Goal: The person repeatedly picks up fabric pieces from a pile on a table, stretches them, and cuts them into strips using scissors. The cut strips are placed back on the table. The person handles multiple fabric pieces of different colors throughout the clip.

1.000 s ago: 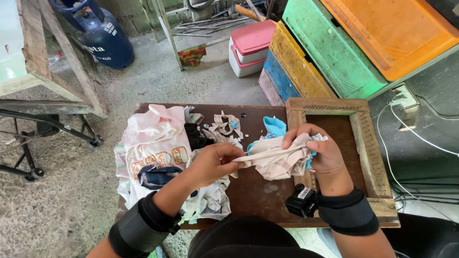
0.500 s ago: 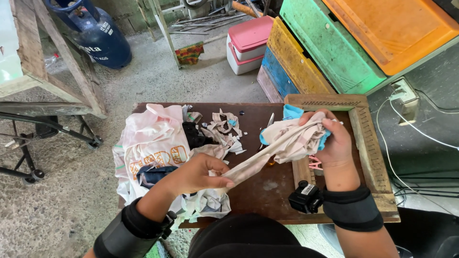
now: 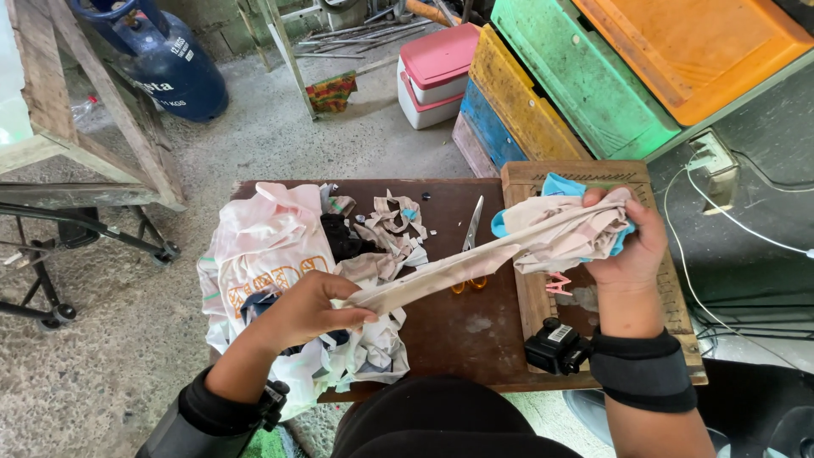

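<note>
1 scissors (image 3: 469,246), 1 gas cylinder (image 3: 165,64) (blue), 2 hands.

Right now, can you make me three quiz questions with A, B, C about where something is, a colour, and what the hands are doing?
1. Where do the scissors lie?
A. on the floor
B. on the brown table, under the stretched cloth strip
C. in the pink cooler box

2. What colour is the gas cylinder?
A. blue
B. red
C. yellow

3. What is the cloth strip doing?
A. lying flat on the table
B. hanging off the table edge
C. pulled between the left hand and right hand

Answers: 1 B, the blades show above the strip, the orange handles below it. 2 A, it stands dark blue at top left. 3 C, the left fingers pinch one end, and the right hand holds the bunched rest.
</note>
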